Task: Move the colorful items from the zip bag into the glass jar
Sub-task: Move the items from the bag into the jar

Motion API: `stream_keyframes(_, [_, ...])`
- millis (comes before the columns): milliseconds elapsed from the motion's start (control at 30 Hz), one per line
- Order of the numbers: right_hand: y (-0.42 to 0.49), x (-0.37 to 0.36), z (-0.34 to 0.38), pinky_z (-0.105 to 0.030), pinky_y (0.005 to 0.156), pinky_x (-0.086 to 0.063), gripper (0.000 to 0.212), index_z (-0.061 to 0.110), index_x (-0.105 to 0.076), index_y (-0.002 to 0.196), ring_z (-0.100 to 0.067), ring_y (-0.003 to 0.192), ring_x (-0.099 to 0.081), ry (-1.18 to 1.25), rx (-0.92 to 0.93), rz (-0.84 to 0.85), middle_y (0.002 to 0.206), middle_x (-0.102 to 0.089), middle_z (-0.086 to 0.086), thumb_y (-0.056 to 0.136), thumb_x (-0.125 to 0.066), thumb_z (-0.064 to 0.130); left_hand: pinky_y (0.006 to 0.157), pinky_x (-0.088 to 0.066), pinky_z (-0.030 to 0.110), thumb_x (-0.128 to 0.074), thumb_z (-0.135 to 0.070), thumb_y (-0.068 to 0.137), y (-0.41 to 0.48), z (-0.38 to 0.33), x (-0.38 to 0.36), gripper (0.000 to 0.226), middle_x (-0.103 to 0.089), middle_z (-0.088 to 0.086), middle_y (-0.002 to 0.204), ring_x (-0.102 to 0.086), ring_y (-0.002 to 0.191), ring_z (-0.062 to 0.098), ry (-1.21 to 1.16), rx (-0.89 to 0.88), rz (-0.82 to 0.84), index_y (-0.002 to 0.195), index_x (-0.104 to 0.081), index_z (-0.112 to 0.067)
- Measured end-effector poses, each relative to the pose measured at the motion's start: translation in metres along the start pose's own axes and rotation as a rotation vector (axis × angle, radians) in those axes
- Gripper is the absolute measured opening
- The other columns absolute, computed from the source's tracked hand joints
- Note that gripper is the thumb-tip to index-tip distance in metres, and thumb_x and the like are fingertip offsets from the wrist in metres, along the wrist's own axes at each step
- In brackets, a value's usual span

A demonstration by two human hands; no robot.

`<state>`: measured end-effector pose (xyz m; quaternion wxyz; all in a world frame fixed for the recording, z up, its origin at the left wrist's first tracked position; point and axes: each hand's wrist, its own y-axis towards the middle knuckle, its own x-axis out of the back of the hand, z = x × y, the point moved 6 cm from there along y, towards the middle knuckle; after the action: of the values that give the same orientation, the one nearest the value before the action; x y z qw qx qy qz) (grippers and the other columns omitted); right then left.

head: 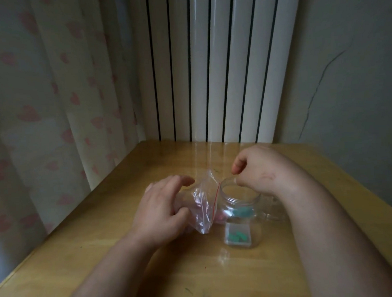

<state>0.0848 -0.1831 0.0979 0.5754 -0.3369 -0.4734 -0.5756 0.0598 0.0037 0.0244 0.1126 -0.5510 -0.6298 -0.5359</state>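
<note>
A clear zip bag (201, 203) with a red seal line lies against the left side of an open glass jar (241, 216) on the wooden table (152, 277). My left hand (162, 210) grips the bag's closed end, thumb curled under it, fingers spread on top. Pale pink items show dimly through the plastic. My right hand (258, 169) hovers over the jar's far rim with fingers curled; whether it pinches anything I cannot make out. Green items (238, 237) lie at the jar's bottom, and more green (241, 212) shows through its shoulder.
A second clear glass piece (274, 212), perhaps the jar's lid, sits just right of the jar under my right forearm. A white ribbed radiator (220, 66) stands behind the table, and a heart-patterned curtain (50, 111) hangs to the left.
</note>
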Motion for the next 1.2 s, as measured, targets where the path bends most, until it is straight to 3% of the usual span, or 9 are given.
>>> stream_keyframes(167, [-0.008,-0.023,0.034,-0.035,0.091,-0.052,0.025,0.031,-0.073,0.088,-0.012,0.095,-0.063,0.08,0.132,0.115,0.103,-0.068,0.01,0.09,-0.059,0.01,0.088,-0.041,0.034,-0.046,-0.035,0.067,0.001,0.002,-0.002,0.053,-0.061,-0.012,0.11,-0.048,0.104,0.005,0.027,0.01,-0.006,0.117,-0.059,-0.025])
stream_keyframes(333, [0.003,-0.055,0.037,-0.04,0.083,-0.056,0.035,0.04,-0.072,0.093,-0.02,0.1,-0.061,-0.069,0.061,0.138,0.11,-0.065,0.005,0.077,-0.07,0.009,0.097,-0.038,0.036,-0.043,-0.039,0.062,0.002,0.003,-0.005,0.071,-0.061,-0.011,0.12,-0.051,0.115,0.011,0.024,0.036,0.076,0.131,-0.053,-0.026])
stream_keyframes(467, [-0.001,-0.056,0.04,-0.037,0.1,-0.038,0.036,0.041,-0.068,0.11,-0.025,0.119,-0.033,-0.19,0.041,0.117,0.113,-0.05,0.002,0.08,-0.073,0.022,0.099,-0.034,0.035,-0.051,-0.037,0.062,0.003,0.006,-0.013,0.078,-0.058,-0.01,0.131,-0.048,0.124,0.014,0.09,0.056,0.174,0.139,-0.045,-0.032])
stream_keyframes(533, [-0.008,-0.05,0.048,-0.029,0.089,-0.029,0.032,0.034,-0.067,0.115,-0.022,0.117,-0.031,-0.187,0.131,0.094,0.1,-0.046,0.002,0.086,-0.069,0.02,0.095,-0.034,0.034,-0.05,-0.039,0.065,0.003,0.005,-0.014,0.073,-0.061,-0.009,0.127,-0.05,0.119,0.015,0.149,0.047,0.157,0.137,-0.047,-0.032])
stream_keyframes(700, [-0.022,-0.05,0.067,-0.03,0.098,-0.033,0.031,0.029,-0.069,0.116,-0.021,0.118,-0.041,-0.219,0.258,0.096,0.107,-0.056,-0.001,0.089,-0.065,0.015,0.088,-0.037,0.034,-0.051,-0.032,0.075,0.006,0.009,-0.011,0.041,-0.064,-0.01,0.11,-0.054,0.108,0.018,0.23,0.079,0.086,0.114,-0.064,-0.029])
stream_keyframes(833, [-0.021,-0.065,0.077,-0.026,0.073,-0.042,0.039,0.026,-0.066,0.115,-0.026,0.102,-0.06,-0.246,0.3,0.186,0.113,-0.062,-0.005,0.079,-0.076,0.016,0.097,-0.041,0.035,-0.062,-0.028,0.085,0.005,0.029,-0.008,0.043,-0.052,-0.005,0.136,-0.046,0.123,0.02,0.291,0.296,0.021,0.128,-0.058,-0.033])
stream_keyframes(933, [-0.013,-0.069,0.077,-0.027,0.066,-0.045,0.035,0.016,-0.067,0.114,-0.028,0.089,-0.064,-0.222,0.213,0.197,0.1,-0.065,-0.008,0.081,-0.069,0.005,0.093,-0.051,0.04,-0.064,-0.033,0.076,0.002,0.046,-0.017,0.061,-0.052,-0.001,0.133,-0.053,0.115,0.023,0.108,0.512,0.201,0.135,-0.047,-0.037])
stream_keyframes(1033, [-0.009,-0.072,0.072,-0.031,0.067,-0.049,0.023,0.007,-0.066,0.106,-0.024,0.07,-0.056,-0.205,0.105,0.263,0.076,-0.054,-0.007,0.083,-0.067,0.003,0.098,-0.05,0.042,-0.073,-0.03,0.066,-0.002,0.046,-0.028,0.089,-0.05,0.001,0.136,-0.051,0.119,0.025,-0.067,0.54,0.424,0.146,-0.035,-0.035])
stream_keyframes(1200, [-0.009,-0.086,0.071,-0.029,0.069,-0.047,0.034,0.003,-0.065,0.112,-0.029,0.089,-0.064,-0.221,0.059,0.34,0.08,-0.054,-0.009,0.08,-0.074,0.004,0.094,-0.045,0.027,-0.083,-0.034,0.066,-0.002,0.039,-0.03,0.097,-0.051,-0.008,0.137,-0.051,0.117,0.013,-0.018,0.379,0.538,0.147,-0.031,-0.036])
